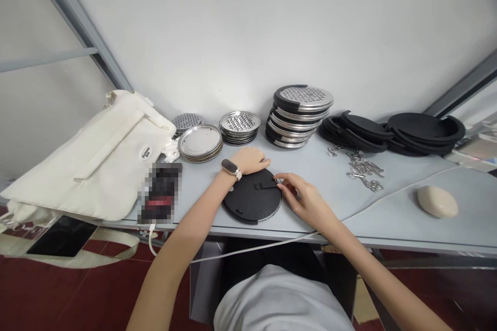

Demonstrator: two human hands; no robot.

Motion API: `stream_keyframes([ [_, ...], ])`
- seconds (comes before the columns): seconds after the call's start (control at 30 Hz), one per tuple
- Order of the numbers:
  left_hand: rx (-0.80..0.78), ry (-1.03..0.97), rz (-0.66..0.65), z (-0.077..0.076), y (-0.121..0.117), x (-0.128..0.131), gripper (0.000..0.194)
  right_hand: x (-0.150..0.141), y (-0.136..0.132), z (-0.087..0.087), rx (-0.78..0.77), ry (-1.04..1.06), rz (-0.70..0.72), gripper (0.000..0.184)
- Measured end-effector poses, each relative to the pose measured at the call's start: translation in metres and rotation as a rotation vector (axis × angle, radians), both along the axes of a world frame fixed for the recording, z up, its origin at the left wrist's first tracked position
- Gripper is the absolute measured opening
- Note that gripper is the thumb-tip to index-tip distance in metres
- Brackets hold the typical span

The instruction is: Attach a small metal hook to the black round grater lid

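Observation:
A round black disc (253, 200) lies on the table in front of me, with a thin silvery rim showing at its lower right. It has a narrow slot and a raised strip near its right side. My left hand (249, 160), with a watch on the wrist, bends over the disc's far edge and holds it; the fingertips are partly hidden. At the disc's right edge, my right hand (301, 195) pinches a small metal clip (277, 180) between thumb and fingers, by the end of the strip.
Behind stand perforated metal discs (239, 123), plain metal discs (201, 140) and a tall stack of black-rimmed discs (305, 98). Black round covers (421, 132) and loose metal clips (365, 168) lie right. A white bag (89, 160), phone (160, 194), cable (361, 210) and beige rounded object (437, 201) are around.

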State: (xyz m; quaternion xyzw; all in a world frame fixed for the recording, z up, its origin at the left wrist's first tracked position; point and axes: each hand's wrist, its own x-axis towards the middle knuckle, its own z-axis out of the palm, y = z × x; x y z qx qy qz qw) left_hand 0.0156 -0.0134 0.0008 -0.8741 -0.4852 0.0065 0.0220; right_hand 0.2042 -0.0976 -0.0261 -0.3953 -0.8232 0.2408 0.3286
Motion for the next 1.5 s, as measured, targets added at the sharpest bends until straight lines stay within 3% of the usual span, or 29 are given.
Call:
stream_keyframes([
  [0.7, 0.026, -0.003, -0.028, -0.0022, 0.0005, -0.0008, 0.053, -0.0005, -0.0009, -0.0005, -0.012, 0.006, -0.011, 0.017],
  [0.97, 0.010, -0.001, -0.007, -0.0004, -0.0002, -0.0001, 0.055, -0.0005, -0.0002, -0.0011, -0.012, 0.063, -0.028, 0.027],
  [1.5, 0.000, -0.001, 0.004, -0.0015, 0.0012, 0.0001, 0.053, 0.0001, 0.0016, -0.0036, -0.051, 0.065, -0.030, 0.015],
])
